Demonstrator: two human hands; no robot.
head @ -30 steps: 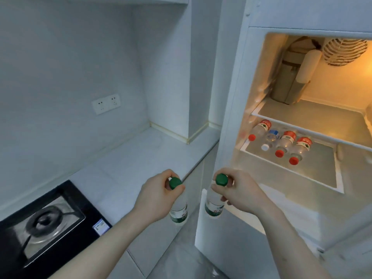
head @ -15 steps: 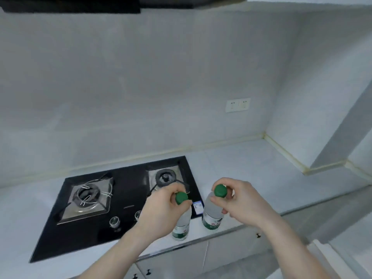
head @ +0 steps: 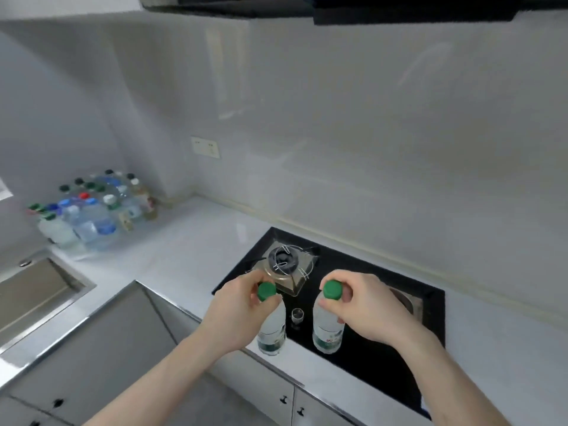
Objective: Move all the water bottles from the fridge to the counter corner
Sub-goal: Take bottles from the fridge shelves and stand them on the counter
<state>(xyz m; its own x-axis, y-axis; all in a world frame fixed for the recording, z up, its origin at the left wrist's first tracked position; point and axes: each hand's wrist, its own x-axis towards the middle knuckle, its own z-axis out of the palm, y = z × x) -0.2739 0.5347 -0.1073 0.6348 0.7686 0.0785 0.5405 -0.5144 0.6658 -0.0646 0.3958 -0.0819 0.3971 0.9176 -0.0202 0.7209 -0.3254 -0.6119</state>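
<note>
Two clear plastic water bottles with green screw caps are in hand, one per hand, both hanging upright above the front edge of the black glass gas hob [head: 365,358]. The left hand [head: 236,315] pinches the left bottle [head: 272,330] at the neck, fingers curled round just under the cap. The right hand [head: 365,309] grips the right bottle [head: 327,330] the same way, thumb and fingers closed about the cap. The two bottles hang apart, with one small hob knob [head: 297,315] visible between them.

On the hob, one burner [head: 284,261] shows in full beyond the left hand; a second is largely hidden behind the right hand.

At the far left corner of the white counter [head: 184,250] stands a tight cluster of clear plastic bottles [head: 92,207] with green, blue, white and red caps; they are blurred and overlap, so an exact count cannot be told. A steel sink [head: 40,290] sits at the left edge, just in front of the cluster. An open stretch of counter lies between hob and cluster. One wall socket plate [head: 205,146] is mounted above it.
</note>
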